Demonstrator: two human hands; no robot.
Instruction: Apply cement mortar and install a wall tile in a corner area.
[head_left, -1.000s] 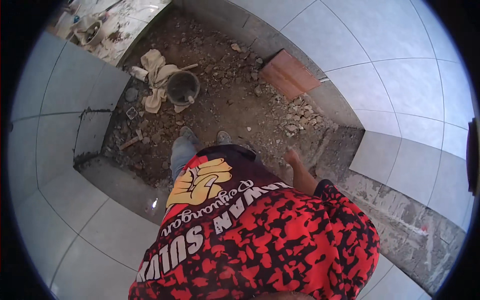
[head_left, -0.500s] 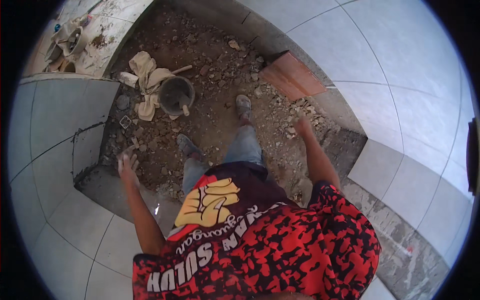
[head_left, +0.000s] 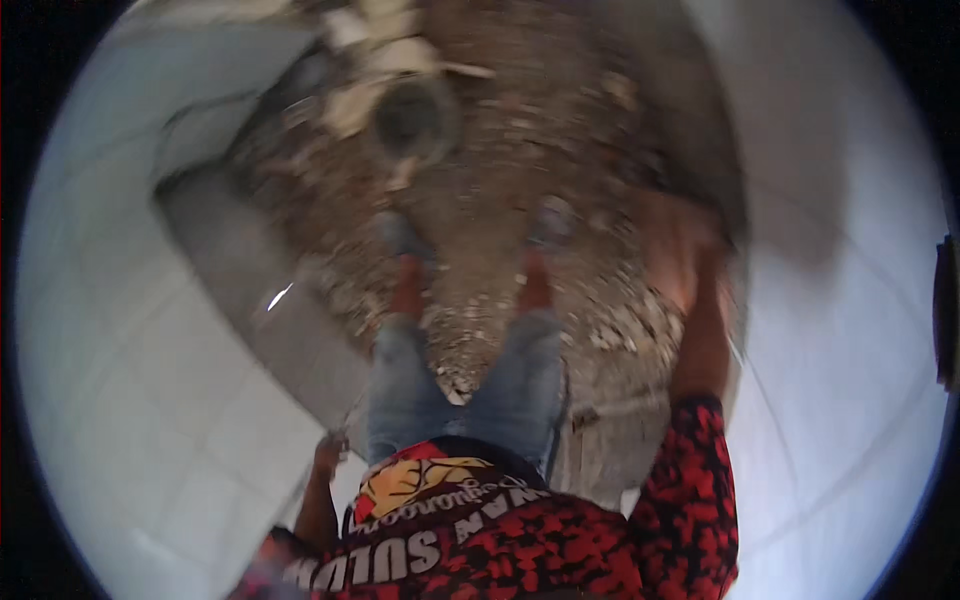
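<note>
The whole view is smeared by motion. My right hand [head_left: 708, 250] reaches forward at the right and overlaps the edge of a reddish-brown flat slab [head_left: 668, 240], perhaps a tile. Blur hides its fingers, and I cannot tell whether it grips the slab. The slab stands by the foot of the right-hand wall. Low at the left, my left hand [head_left: 332, 448] is beside my left thigh, near a grey ledge; its fingers are too blurred to read. Farther ahead is a dark round bucket [head_left: 412, 122], with a pale handle-like piece at its near rim.
Crumpled cream sacking [head_left: 365, 95] lies beside the bucket. Loose rubble [head_left: 620, 325] covers the dirt floor around my feet. A grey ledge [head_left: 270, 300] and pale tiled surfaces [head_left: 130, 330] bound the left; a pale tiled wall [head_left: 840, 330] rises at the right.
My view has shifted and turned. My right hand has gone from above the rubble to the reddish-brown slab. My left hand has drawn back from beside the rubble to near my thigh.
</note>
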